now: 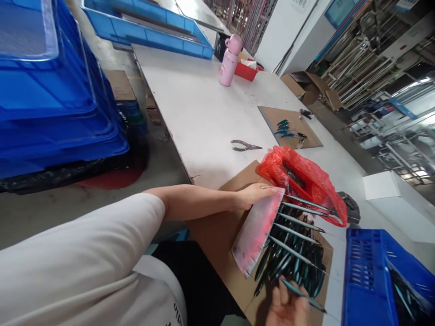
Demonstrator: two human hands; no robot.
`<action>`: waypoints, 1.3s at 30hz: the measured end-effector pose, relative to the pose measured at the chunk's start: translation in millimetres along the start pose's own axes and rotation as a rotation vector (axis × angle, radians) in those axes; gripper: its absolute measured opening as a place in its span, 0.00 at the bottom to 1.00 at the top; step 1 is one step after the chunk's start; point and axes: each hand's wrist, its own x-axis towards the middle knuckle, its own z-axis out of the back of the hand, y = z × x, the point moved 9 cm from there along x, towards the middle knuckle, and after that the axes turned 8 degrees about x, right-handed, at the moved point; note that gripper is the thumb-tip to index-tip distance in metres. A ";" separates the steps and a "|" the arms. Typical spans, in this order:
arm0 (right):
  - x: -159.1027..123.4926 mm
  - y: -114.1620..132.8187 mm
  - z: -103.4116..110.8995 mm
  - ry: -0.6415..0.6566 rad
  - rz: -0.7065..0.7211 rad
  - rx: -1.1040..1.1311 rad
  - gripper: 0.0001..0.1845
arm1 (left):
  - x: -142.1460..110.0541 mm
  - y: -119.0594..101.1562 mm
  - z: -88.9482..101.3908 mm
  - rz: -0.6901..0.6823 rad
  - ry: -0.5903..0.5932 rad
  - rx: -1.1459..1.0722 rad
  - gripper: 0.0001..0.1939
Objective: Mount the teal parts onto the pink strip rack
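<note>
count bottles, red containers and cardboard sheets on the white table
pink lidded drink bottle: 1
red containers, a crumpled red plastic bag and a small red box: 2
flat brown cardboard sheets, one by the hands and one farther along: 2
total: 5

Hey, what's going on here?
A person is working at a white table. Their right hand holds a slender teal lure over a cardboard sheet. Their left hand lies on a pink-sprayed white board, with a mass of similar lures fanned out beside it. A red plastic bag lies nearby, a blue crate holds more lures, and pliers lie farther along.
</note>
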 end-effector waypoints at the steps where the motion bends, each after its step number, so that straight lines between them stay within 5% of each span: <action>1: -7.7 -9.6 -13.3 -0.020 -0.040 0.096 0.14 | -0.7 -0.8 0.7 0.001 -0.009 0.007 0.24; 5: -25.0 -14.3 -62.8 -0.028 -0.039 0.253 0.11 | -3.3 -3.3 1.5 0.002 -0.034 0.023 0.22; 8: -28.6 -5.5 -78.1 -0.001 -0.014 0.239 0.10 | -2.9 -4.6 3.3 -0.023 -0.061 0.040 0.20; 32: -26.2 -9.6 -72.7 0.004 -0.093 0.192 0.14 | 4.7 -0.2 8.3 -0.034 -0.121 0.140 0.23; 39: -30.2 14.3 -76.9 0.001 0.034 0.078 0.17 | 3.2 -4.2 6.9 -0.047 -0.124 0.168 0.22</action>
